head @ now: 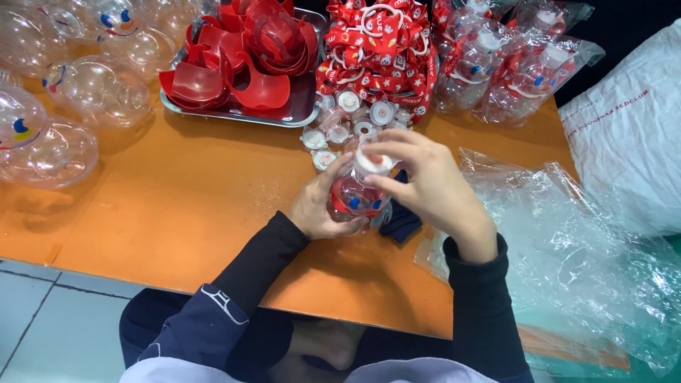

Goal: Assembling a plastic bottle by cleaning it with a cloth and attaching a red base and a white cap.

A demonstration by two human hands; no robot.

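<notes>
Between the two hands, low over the orange table (177,206), sits a clear bottle (357,198) with a red insert. Left hand (320,207) cups its side, fingers wrapped around it; right hand (425,186) pinches the white cap (374,162) on top. Just beyond the fingertips lie loose white caps (347,117); farther off, a metal tray (298,113) of red pieces. Right of the right hand, crinkled clear bags (567,248).

A low table (177,206) holds everything. At its middle, the left hand (319,209) and right hand (425,184) grip a bottle (357,195) between them. Behind it lie loose caps (347,120), then a heap of straps (379,42). A tray (298,117) of curved pieces sits behind-left, empty bottles (64,92) far left, bagged bottles (518,64) behind-right, plastic bags (567,241) right.
</notes>
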